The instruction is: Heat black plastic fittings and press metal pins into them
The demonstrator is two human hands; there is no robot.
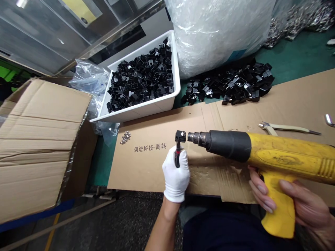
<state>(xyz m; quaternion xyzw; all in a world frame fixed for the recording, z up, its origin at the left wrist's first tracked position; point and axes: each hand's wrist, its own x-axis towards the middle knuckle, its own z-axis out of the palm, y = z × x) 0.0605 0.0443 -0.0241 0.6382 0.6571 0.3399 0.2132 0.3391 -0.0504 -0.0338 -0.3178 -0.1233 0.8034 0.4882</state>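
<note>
White-gloved left hand [176,177] clamped on dark red-banded stem [178,153] of black plastic bracket [180,136], bracket held up just before nozzle of yellow heat gun [274,157], apparently for close, direct aim; bare right hand [295,205] wrapped round gun's grip. Printed on cardboard sheet [146,170]: 俱进科技-周转. Small steel fasteners [125,137] left of text; white tub [141,111] of black brackets farther off.

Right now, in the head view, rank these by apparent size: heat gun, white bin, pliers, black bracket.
Heat gun and white bin: unsure, gun sits nearer camera.
Then pliers.
Then black bracket.
</note>
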